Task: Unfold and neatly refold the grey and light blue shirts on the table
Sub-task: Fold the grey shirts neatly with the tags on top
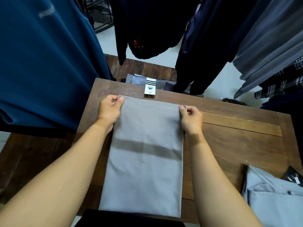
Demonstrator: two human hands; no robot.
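The grey shirt [144, 161] lies on the wooden table [237, 128] as a long narrow rectangle, its sides folded in, running from the near edge toward the far edge. My left hand [109, 110] pinches its far left corner between thumb and fingers. My right hand [191, 119] pinches the far right corner the same way. The light blue shirt [275, 197] lies folded at the table's near right corner, collar showing.
A white tag with black stripes [150, 88] sits just past the grey shirt's far edge, with folded dark clothes [136, 80] behind it. Hanging garments crowd in: teal [45, 63] at left, dark ones [164, 27] ahead, grey and plaid [270, 54] at right.
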